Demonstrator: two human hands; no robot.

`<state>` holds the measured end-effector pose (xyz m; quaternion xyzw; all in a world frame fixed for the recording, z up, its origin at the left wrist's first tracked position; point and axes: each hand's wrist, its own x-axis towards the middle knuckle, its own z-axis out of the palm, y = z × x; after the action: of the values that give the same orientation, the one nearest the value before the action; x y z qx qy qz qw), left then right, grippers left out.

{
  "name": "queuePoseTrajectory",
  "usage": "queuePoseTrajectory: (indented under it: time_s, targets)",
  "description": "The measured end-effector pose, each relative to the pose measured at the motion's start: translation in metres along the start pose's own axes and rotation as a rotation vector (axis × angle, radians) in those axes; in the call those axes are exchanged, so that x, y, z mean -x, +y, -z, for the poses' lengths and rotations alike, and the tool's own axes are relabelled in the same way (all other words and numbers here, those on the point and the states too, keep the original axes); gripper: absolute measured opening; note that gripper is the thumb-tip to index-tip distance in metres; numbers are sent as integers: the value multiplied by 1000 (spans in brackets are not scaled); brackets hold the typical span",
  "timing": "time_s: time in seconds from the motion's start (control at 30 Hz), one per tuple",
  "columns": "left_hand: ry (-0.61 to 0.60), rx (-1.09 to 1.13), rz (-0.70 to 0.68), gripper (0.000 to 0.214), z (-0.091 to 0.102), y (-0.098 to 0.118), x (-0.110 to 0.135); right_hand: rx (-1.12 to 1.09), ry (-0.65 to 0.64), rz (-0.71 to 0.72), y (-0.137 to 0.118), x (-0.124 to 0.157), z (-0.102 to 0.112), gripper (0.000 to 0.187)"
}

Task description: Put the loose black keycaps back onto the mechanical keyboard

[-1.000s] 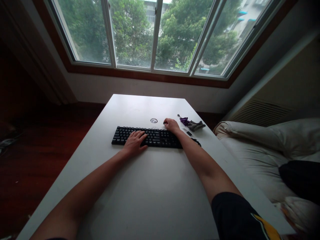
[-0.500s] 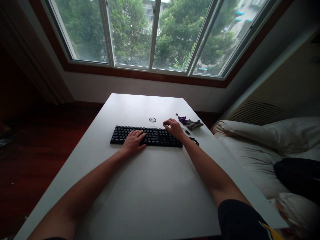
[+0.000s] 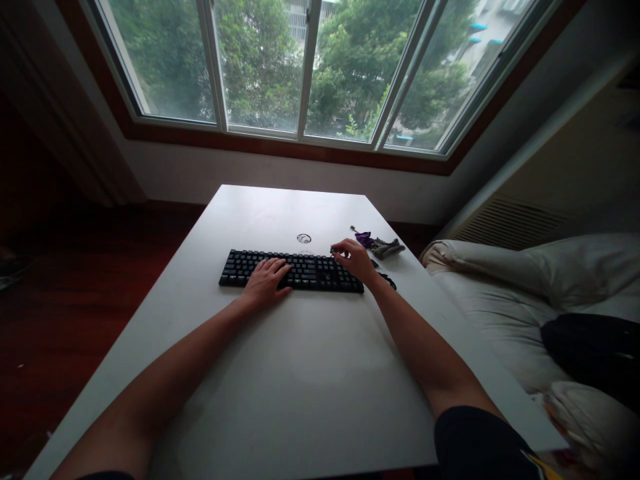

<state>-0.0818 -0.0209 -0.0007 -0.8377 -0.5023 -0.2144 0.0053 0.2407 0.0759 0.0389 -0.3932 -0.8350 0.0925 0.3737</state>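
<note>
A black keyboard lies across the middle of the white table. My left hand rests flat on the keyboard's left half, fingers stretched out, holding nothing. My right hand hovers over the keyboard's right end. Its fingers are pinched on a small dark object at the fingertips, too small to name.
A small round item lies on the table behind the keyboard. A purple and grey bundle sits at the right edge, with a black item beside my right wrist. Bedding lies to the right, wooden floor to the left, a window ahead.
My right hand has drawn back from behind the keyboard's far edge and now sits over its right end, still pinched. My left hand has stayed put. The view has shifted slightly.
</note>
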Motion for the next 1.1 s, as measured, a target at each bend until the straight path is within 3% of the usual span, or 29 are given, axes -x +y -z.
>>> queuePoseTrajectory:
  time_s: [0.13,0.63,0.9,1.1]
  targets:
    - [-5,-18,-6,60,1,0,0,-35,33,43,6,0,-3,15]
    - [4,-32,-14,60,-2,-1,1,-84,29,-19,13,-4,-13,17]
    - [-5,-27,-5,60,0,2,-1,-60,-52,-185,29,-5,-15,22]
    - [-16,-26,-3,62,-1,2,-1,-62,-208,-308,49,0,-16,20]
